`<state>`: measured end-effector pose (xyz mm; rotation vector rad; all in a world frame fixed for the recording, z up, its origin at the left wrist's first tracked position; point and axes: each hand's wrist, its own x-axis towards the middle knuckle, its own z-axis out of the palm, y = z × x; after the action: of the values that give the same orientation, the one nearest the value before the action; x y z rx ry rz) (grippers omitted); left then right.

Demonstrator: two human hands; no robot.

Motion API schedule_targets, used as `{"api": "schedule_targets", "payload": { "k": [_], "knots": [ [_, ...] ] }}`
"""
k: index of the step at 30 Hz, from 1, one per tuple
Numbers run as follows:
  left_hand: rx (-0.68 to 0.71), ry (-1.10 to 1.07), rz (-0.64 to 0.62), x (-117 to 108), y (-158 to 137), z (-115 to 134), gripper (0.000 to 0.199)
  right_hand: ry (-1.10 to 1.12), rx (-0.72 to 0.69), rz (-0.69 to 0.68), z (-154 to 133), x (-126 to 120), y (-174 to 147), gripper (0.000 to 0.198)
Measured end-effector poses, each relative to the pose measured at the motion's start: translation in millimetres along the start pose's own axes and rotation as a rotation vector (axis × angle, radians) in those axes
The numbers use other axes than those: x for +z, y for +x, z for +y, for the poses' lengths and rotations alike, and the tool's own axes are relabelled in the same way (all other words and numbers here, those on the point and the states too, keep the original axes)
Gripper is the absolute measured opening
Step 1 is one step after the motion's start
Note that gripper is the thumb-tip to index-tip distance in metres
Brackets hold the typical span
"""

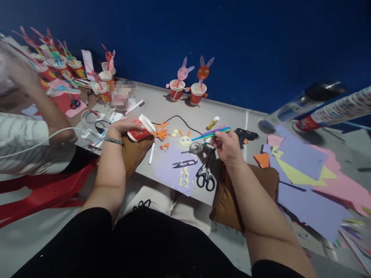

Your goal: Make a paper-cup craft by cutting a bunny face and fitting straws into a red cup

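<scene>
A red paper cup (138, 133) with a white rim lies tilted in my left hand (125, 126), whose fingers wrap round it. My right hand (227, 146) pinches several coloured sticks (209, 133), blue, green and purple, pointing left over the table. Below their tips are a yellow paper rabbit face (186, 140) with orange ears and a roll of clear tape (196, 147). Orange paper cut-outs (161, 133) lie beside the cup. Nearer me rest black-handled scissors (205, 181) and thread snips (185, 163) on purple paper (166, 164).
Two finished-looking rabbit cups (198, 92) stand by the blue wall. A glue stick (213, 122) and a hot glue gun (246, 136) lie beyond my right hand. Coloured paper (304, 154), a bottle (292, 106) and stacked cups (333, 110) fill the right. At left sits another person (26, 143).
</scene>
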<state>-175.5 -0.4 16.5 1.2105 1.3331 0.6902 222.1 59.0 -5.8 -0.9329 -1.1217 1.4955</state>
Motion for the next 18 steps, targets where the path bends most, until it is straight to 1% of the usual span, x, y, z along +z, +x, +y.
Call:
{"api": "schedule_targets", "payload": {
  "k": [3, 5, 8, 11, 14, 16, 18],
  "knots": [
    [-0.129, -0.110, -0.040, -3.2, 3.7, 5.1, 0.044, 0.029, 0.022, 0.015, -1.6, -0.8, -2.3, 0.027],
    [-0.154, -0.156, -0.062, -5.5, 8.9, 8.8, 0.041, 0.044, 0.029, 0.021, -2.0, -1.3, -3.4, 0.027],
    [-0.140, -0.170, -0.083, -4.0, 11.5, 11.7, 0.038, 0.034, 0.017, -0.010, -1.8, -1.4, -4.7, 0.026],
    [-0.133, -0.180, -0.087, 6.8, 1.2, 9.3, 0.043, -0.006, -0.023, -0.075, -1.3, -1.1, -5.8, 0.023],
    [-0.185, -0.167, -0.117, 21.5, -12.0, 4.5, 0.048, -0.059, -0.072, -0.144, 0.2, -0.4, -6.4, 0.020],
    [-0.203, -0.135, -0.119, 27.4, -14.9, 2.8, 0.050, -0.110, -0.103, -0.193, 3.2, 0.4, -6.8, 0.018],
    [-0.214, -0.109, -0.129, 27.9, -12.0, 2.4, 0.048, -0.179, -0.122, -0.235, 8.0, 1.6, -7.7, 0.018]
  ]
}}
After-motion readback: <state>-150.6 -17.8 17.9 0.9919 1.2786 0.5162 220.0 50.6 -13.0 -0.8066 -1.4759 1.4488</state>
